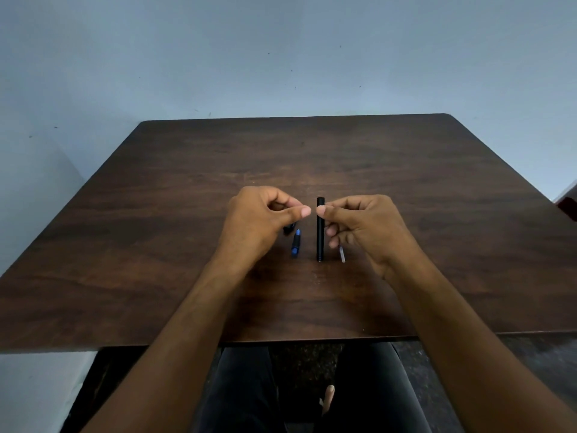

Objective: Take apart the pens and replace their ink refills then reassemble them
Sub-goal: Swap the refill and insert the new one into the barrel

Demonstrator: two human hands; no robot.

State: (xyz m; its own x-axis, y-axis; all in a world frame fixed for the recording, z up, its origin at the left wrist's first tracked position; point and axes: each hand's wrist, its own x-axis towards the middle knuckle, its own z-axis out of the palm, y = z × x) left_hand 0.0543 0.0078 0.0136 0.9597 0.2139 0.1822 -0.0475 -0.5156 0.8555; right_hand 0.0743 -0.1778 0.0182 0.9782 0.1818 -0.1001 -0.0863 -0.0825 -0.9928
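Observation:
My right hand [359, 226] pinches a black pen barrel [320, 239] near its top between thumb and forefinger. The barrel stands roughly upright with its lower end down at the wooden table [156, 245]. My left hand [259, 223] hovers just left of the barrel, thumb and forefinger pressed together, with nothing visible between them. A short blue pen part [295, 244] lies on the table below the left hand. A small black part [288, 228] is half hidden under that hand. A thin whitish refill end [342, 255] sticks out below my right hand.
The dark wooden table stands against a pale blue wall [281, 57]. A red object [569, 206] pokes in at the right edge of the view. The near table edge runs just above the person's lap in dark trousers [243, 385].

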